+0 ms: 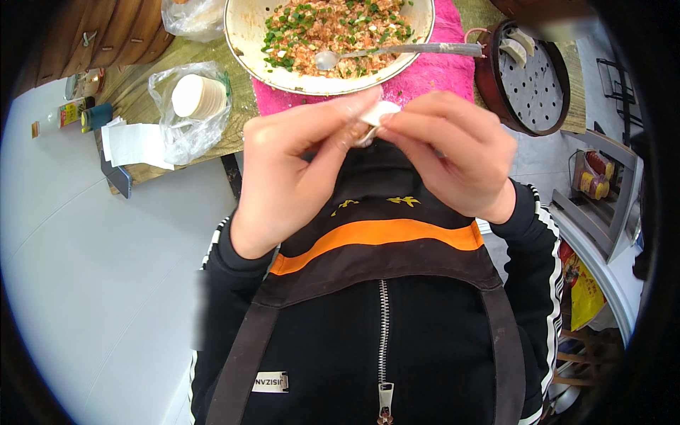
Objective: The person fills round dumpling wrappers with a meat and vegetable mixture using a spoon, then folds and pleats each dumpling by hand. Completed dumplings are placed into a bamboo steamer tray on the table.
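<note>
A white dough wrapper folded into a dumpling [378, 113] is pinched between my two hands, above the apron and just short of the bowl. My left hand [297, 154] grips its left side with thumb and forefinger. On the other side, the fingertips of my right hand [451, 146] press the dough edge; its underside is partly hidden. Beyond them stands a wide enamel bowl [241, 56] of minced filling [340, 29] with chopped green onion. A spoon [414, 49] lies in it, its handle across the right rim. At left, a stack of round wrappers [199, 97] sits in a clear plastic bag [183, 143].
A pink cloth [451, 58] lies under the bowl. At right, a round steamer with a perforated tray [531, 95] holds a few shaped dumplings [514, 52]. White paper [135, 144] and a phone [118, 176] lie at the left edge of the wooden table [146, 109], near small jars [96, 117].
</note>
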Demonstrator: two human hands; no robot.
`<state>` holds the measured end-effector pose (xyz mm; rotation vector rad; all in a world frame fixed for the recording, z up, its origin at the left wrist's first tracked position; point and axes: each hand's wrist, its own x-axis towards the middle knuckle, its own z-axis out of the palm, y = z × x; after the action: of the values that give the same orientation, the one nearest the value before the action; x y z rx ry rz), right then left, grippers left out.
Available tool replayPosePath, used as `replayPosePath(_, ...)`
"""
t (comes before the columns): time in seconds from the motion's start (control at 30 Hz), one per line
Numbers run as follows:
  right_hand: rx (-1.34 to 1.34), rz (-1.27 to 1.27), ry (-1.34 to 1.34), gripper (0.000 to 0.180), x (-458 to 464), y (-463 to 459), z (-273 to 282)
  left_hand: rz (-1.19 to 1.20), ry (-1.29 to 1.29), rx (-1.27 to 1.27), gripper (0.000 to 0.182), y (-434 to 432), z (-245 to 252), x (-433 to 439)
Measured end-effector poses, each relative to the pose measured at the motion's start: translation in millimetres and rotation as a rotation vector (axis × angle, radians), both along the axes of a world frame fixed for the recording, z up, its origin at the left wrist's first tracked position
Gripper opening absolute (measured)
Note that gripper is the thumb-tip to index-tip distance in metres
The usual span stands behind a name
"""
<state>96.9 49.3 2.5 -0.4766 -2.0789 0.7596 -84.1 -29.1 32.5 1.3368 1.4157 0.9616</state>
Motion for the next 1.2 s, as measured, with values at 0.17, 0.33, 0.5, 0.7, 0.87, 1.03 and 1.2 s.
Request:
replayPosePath(0.17,-0.21,-0.132,0.065,0.019,0.6,2.1,4.2,0.119,-0.848,-0.16,0.051,-6.0,-17.1,24.0)
replayPosePath(0.33,-0.059,-0.166,0.032,0.038,2.0,4.8,0.3,0.117,-0.935,-0.108,0.051,-7.5,-29.6,39.4)
replayPosePath(0.5,0.023,-0.138,0.017,0.021,8.5,5.8,-1.4,0.059,-0.77,-0.089,0.053,-6.0,-30.4,46.4)
replayPosePath(0.7,0.024,-0.12,-0.042,0.021,17.8,3.4,2.1,0.042,-0.52,-0.059,0.068,-1.8,-28.7,54.6)
replayPosePath(0.87,0.099,-0.12,-0.016,0.023,20.9,1.5,-10.1,0.004,-1.098,-0.338,0.08,3.3,-27.3,50.4)
replayPosePath(1.03,0.014,-0.082,0.002,0.024,19.8,-0.7,-19.2,0.031,-1.394,-0.462,0.063,10.6,-30.9,51.5)
replayPosePath(1.2,-0.146,-0.082,-0.044,0.039,37.3,2.1,-14.9,0.092,-1.507,-0.569,0.053,15.4,-30.4,54.6)
